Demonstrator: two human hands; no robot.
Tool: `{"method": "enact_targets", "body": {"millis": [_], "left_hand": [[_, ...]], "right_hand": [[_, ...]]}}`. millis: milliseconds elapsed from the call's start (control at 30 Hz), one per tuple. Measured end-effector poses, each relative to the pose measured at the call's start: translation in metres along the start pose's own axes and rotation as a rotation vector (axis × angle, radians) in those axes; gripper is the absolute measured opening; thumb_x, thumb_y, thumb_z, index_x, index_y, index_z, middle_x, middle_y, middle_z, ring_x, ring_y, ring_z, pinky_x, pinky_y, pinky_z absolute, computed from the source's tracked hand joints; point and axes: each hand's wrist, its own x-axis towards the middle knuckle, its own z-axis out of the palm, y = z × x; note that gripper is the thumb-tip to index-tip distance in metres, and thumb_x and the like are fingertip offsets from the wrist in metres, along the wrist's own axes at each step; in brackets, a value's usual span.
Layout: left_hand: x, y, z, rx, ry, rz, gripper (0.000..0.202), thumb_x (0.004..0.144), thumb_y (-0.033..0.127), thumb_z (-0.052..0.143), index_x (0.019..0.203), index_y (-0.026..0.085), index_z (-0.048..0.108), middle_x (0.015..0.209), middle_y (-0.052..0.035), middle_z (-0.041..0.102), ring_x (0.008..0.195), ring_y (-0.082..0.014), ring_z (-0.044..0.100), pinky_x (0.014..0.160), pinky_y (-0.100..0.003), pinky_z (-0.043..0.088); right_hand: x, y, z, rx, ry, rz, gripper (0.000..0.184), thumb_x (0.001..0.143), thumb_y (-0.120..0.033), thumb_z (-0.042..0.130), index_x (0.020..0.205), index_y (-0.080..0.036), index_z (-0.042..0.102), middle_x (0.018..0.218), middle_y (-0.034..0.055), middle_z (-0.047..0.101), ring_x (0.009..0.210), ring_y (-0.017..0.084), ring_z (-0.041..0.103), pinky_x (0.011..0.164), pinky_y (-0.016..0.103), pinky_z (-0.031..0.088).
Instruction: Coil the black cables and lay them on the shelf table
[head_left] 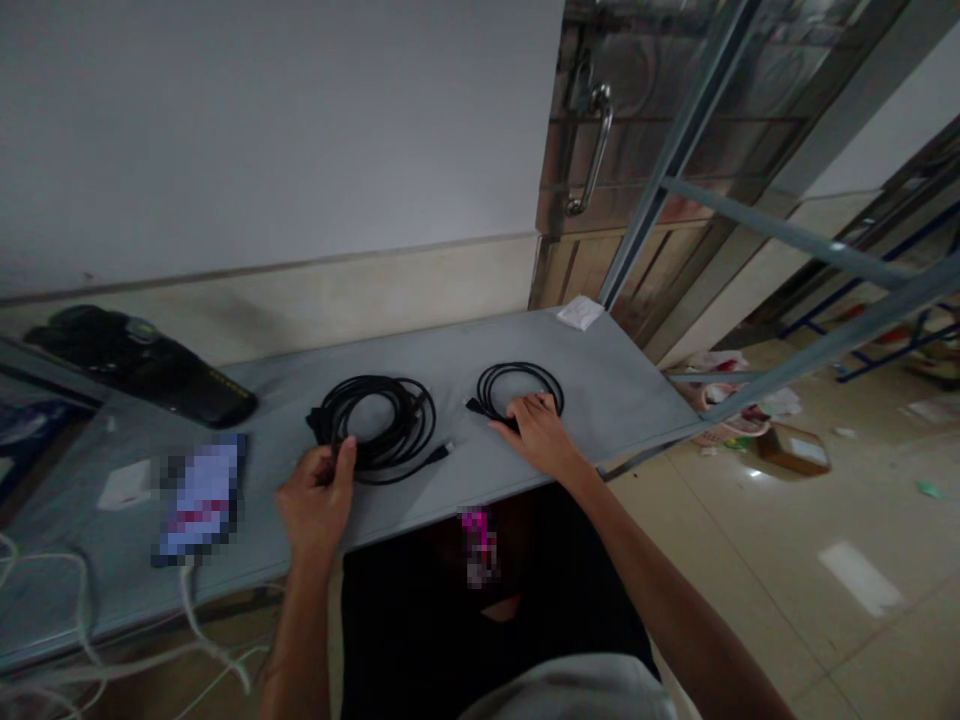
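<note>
Two coiled black cables lie on the grey tabletop. The larger coil is thick, with several loops and a plug end trailing off to its right. My left hand pinches this coil at its lower left edge, thumb against the fingers. To the right is the smaller, thinner coil, with a black connector at its left side. My right hand has its fingers curled over the near right part of that coil, hiding some of its loops.
Left of the coils are a dark handheld device, a phone with a blurred screen, and white cords. A crumpled white paper rests at the far right corner. A metal frame rises there; a cardboard box sits on the floor.
</note>
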Motion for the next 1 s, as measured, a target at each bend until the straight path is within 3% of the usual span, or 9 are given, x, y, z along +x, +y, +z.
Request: {"method": "enact_targets", "body": {"millis": [100, 167, 233, 433, 633, 733, 833, 933, 1000], "left_hand": [[0.006, 0.004, 0.002, -0.241, -0.015, -0.184, 0.046, 0.092, 0.067, 0.079, 0.100, 0.023, 0.071, 0.064, 0.0052, 0.060, 0.046, -0.0132, 0.051, 0.044, -0.025, 0.037], [0.010, 0.006, 0.003, -0.372, 0.057, -0.272, 0.057, 0.088, 0.063, 0.084, 0.125, 0.022, 0.071, 0.063, 0.0075, 0.061, 0.042, -0.0124, 0.049, 0.039, -0.022, 0.037], [0.012, 0.007, 0.005, -0.439, 0.131, -0.303, 0.065, 0.088, 0.059, 0.085, 0.138, 0.022, 0.068, 0.063, 0.0083, 0.062, 0.043, -0.0125, 0.051, 0.041, -0.022, 0.042], [0.008, 0.001, 0.009, -0.465, 0.179, -0.266, 0.050, 0.094, 0.061, 0.079, 0.118, 0.017, 0.078, 0.067, 0.0047, 0.063, 0.050, -0.0121, 0.053, 0.044, -0.022, 0.042], [0.006, -0.002, 0.005, -0.538, 0.084, -0.206, 0.055, 0.098, 0.062, 0.076, 0.128, 0.015, 0.080, 0.079, 0.0018, 0.070, 0.050, -0.0092, 0.052, 0.047, -0.024, 0.042], [0.005, -0.004, 0.006, -0.612, 0.024, -0.218, 0.059, 0.094, 0.060, 0.082, 0.134, 0.017, 0.079, 0.093, -0.0037, 0.080, 0.059, -0.0127, 0.067, 0.062, -0.029, 0.059], [0.004, -0.006, 0.009, -0.665, -0.013, -0.228, 0.065, 0.088, 0.055, 0.090, 0.140, 0.017, 0.076, 0.106, -0.0093, 0.085, 0.089, -0.0234, 0.083, 0.090, -0.042, 0.069], [0.003, -0.006, 0.012, -0.684, -0.009, -0.181, 0.076, 0.082, 0.043, 0.097, 0.149, 0.019, 0.071, 0.124, -0.0126, 0.085, 0.120, -0.0307, 0.082, 0.118, -0.054, 0.060], [0.003, -0.007, 0.013, -0.676, -0.002, -0.159, 0.076, 0.080, 0.040, 0.099, 0.148, 0.020, 0.071, 0.138, -0.0155, 0.082, 0.131, -0.0331, 0.079, 0.126, -0.058, 0.054]], "right_hand": [[0.001, -0.001, 0.000, 0.024, 0.000, 0.012, 0.027, 0.116, -0.048, 0.065, 0.109, -0.022, 0.061, 0.099, 0.0080, 0.078, 0.097, 0.029, 0.075, 0.108, 0.048, 0.047], [0.001, -0.001, 0.000, 0.050, -0.021, 0.013, 0.023, 0.117, -0.044, 0.064, 0.110, -0.023, 0.060, 0.099, 0.0077, 0.078, 0.093, 0.028, 0.075, 0.103, 0.046, 0.050], [0.001, 0.000, 0.000, 0.074, -0.033, 0.013, 0.020, 0.118, -0.042, 0.062, 0.109, -0.024, 0.059, 0.098, 0.0071, 0.078, 0.090, 0.028, 0.076, 0.098, 0.043, 0.052], [-0.001, 0.003, 0.003, 0.080, -0.022, 0.035, 0.020, 0.117, -0.043, 0.063, 0.109, -0.025, 0.060, 0.098, 0.0069, 0.078, 0.092, 0.028, 0.076, 0.094, 0.043, 0.055], [-0.002, 0.003, 0.003, 0.078, -0.017, 0.035, 0.021, 0.117, -0.043, 0.064, 0.107, -0.025, 0.062, 0.095, 0.0065, 0.078, 0.090, 0.028, 0.076, 0.093, 0.042, 0.055], [-0.004, 0.004, 0.004, 0.081, -0.016, 0.036, 0.022, 0.117, -0.045, 0.062, 0.107, -0.025, 0.063, 0.095, 0.0064, 0.078, 0.091, 0.028, 0.076, 0.093, 0.042, 0.054], [-0.005, 0.005, 0.005, 0.074, -0.006, 0.040, 0.023, 0.117, -0.046, 0.062, 0.107, -0.026, 0.063, 0.094, 0.0064, 0.078, 0.090, 0.028, 0.076, 0.093, 0.042, 0.054], [-0.006, 0.005, 0.006, 0.072, 0.005, 0.047, 0.022, 0.116, -0.045, 0.065, 0.107, -0.025, 0.063, 0.094, 0.0063, 0.078, 0.089, 0.028, 0.075, 0.092, 0.041, 0.054], [-0.006, 0.004, 0.005, 0.074, 0.007, 0.045, 0.020, 0.116, -0.043, 0.065, 0.108, -0.025, 0.063, 0.095, 0.0065, 0.079, 0.089, 0.028, 0.075, 0.092, 0.041, 0.054]]}}
